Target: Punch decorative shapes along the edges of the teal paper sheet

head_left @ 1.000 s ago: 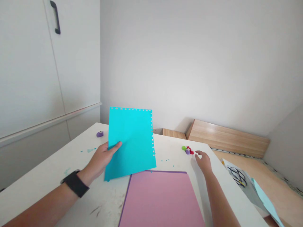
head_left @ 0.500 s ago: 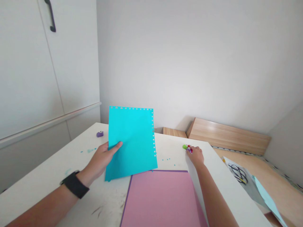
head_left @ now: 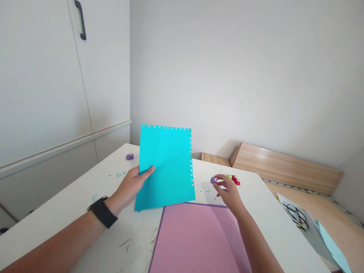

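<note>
My left hand (head_left: 135, 184) grips a bright blue sheet of paper (head_left: 167, 167) by its left edge, thumb across the front. Small punched holes run along the sheet's top and right edges. Between the thumb and fingers of my right hand (head_left: 227, 189) is a small purple craft punch (head_left: 213, 180) with an eye-like spot, held just over the table. Right behind that hand lie a green punch (head_left: 229, 176), partly hidden by the fingers, and a red punch (head_left: 236, 180). Another purple punch (head_left: 129, 156) rests near the table's far left corner.
A pink sheet with a purple border (head_left: 196, 235) lies on the white table (head_left: 113, 235) in front of me. Tiny blue paper bits (head_left: 207, 191) are scattered about. White cabinets (head_left: 108, 94) stand left; a wooden headboard (head_left: 284, 163) is beyond the right side.
My right hand has picked up the purple punch from beside the green and red ones and moved it left toward the blue sheet. The view has shifted slightly.
</note>
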The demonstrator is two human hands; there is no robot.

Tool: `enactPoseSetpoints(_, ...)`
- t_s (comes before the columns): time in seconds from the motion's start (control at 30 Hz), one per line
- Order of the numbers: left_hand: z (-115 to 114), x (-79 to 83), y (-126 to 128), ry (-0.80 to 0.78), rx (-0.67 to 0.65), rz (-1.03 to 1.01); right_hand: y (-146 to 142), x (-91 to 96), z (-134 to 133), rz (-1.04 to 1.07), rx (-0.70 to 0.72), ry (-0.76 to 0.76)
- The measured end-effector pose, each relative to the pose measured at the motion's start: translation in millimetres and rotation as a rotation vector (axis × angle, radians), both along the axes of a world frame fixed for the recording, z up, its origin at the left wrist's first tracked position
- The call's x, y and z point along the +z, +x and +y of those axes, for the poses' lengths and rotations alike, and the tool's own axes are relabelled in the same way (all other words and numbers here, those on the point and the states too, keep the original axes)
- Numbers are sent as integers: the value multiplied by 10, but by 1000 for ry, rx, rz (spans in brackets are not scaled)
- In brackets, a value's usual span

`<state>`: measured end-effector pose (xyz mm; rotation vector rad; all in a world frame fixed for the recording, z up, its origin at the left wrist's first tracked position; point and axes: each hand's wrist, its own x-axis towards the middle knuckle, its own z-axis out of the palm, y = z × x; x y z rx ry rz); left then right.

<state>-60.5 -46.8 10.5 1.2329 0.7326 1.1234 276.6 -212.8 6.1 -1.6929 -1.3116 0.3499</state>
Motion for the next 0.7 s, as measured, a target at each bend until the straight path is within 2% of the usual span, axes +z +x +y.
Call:
enactPoseSetpoints(0.1, -15, 5, 8, 9, 25, 5, -445, 74, -30, 110, 122, 21)
enactPoseSetpoints(0.2, -15, -8, 15, 21, 30, 4, -670, 42, -61, 92, 96, 62)
enactPoseSetpoints(0.33, -16, -12, 19, 2, 19, -19, -757, -33, -81, -9, 72, 87)
enactPoseSetpoints(0.53, -29, 13, 22, -15, 4, -17, -836, -52, -77, -14, 65, 96)
enactPoseSetpoints(0.7, -6, -26, 28, -5, -8, -13, -871, -34, -88, -26, 59, 94)
